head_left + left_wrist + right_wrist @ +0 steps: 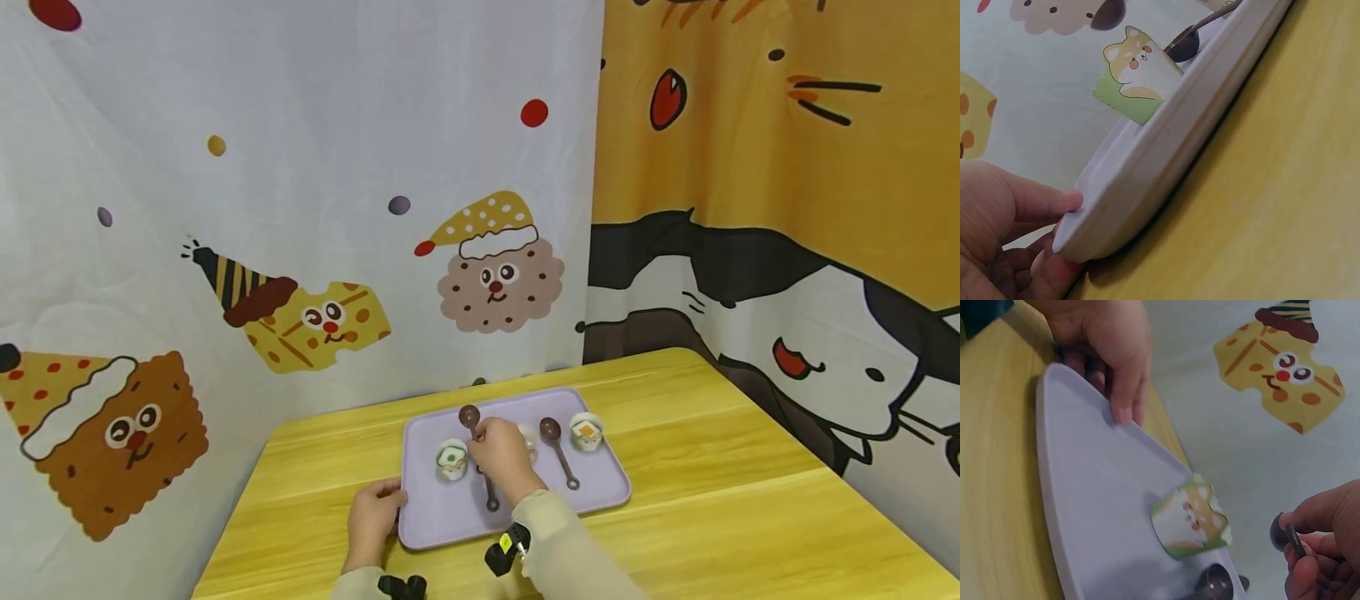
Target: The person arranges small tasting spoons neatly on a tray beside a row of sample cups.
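Note:
My left hand (372,518) holds the left rim of a lilac tray (442,521), thumb on top and fingers beneath in the left wrist view. Above the tray, my right hand (504,454) pinches a small brown spoon (469,414) with a round bowl; the right wrist view shows this spoon (1277,532) raised off the tray. Beneath that hand lies a second brown spoon (491,500), partly hidden. To the left stands a paper baking cup (452,460) with an animal print (1138,62). Behind the right hand, another cup (530,442) is mostly covered.
On the tray's right side lie another brown spoon (551,430) and a cup with an orange-and-white top (587,432). The tray sits on a yellow wood-grain table (712,467). Cartoon-printed curtains (330,125) hang behind and to the right of the table.

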A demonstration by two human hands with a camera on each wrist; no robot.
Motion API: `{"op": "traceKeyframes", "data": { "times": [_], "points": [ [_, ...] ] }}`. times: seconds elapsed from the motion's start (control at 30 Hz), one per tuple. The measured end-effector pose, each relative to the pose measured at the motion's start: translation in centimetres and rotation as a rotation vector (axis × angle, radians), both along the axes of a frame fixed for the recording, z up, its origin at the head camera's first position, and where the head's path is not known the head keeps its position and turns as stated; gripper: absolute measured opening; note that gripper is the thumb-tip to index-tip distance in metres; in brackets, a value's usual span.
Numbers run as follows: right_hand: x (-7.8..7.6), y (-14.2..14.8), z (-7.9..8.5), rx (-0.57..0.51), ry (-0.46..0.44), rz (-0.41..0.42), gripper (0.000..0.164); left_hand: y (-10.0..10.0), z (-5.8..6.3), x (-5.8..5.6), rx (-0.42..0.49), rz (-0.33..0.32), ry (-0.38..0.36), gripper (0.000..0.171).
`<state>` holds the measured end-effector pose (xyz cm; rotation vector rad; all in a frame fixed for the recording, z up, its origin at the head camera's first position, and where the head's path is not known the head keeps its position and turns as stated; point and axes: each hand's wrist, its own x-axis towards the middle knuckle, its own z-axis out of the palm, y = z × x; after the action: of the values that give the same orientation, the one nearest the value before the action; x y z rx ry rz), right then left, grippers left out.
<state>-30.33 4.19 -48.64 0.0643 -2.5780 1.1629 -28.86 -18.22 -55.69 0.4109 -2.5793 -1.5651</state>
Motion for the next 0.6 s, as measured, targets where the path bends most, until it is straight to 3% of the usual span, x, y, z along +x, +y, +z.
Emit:
{"op": "traceKeyframes", "data": {
  "times": [0.2,0.6],
  "points": [
    [0.4,-1.6,0.2,0.051,0.027,0.029,0.012,0.0,-0.2,0.1,0.057,0.003,-0.002,0.028],
    [0.9,-4.5,-0.2,0.027,0.069,0.091,0.009,0.0,-0.2,0.0,0.04,0.009,0.023,0.028]
  ]
}}
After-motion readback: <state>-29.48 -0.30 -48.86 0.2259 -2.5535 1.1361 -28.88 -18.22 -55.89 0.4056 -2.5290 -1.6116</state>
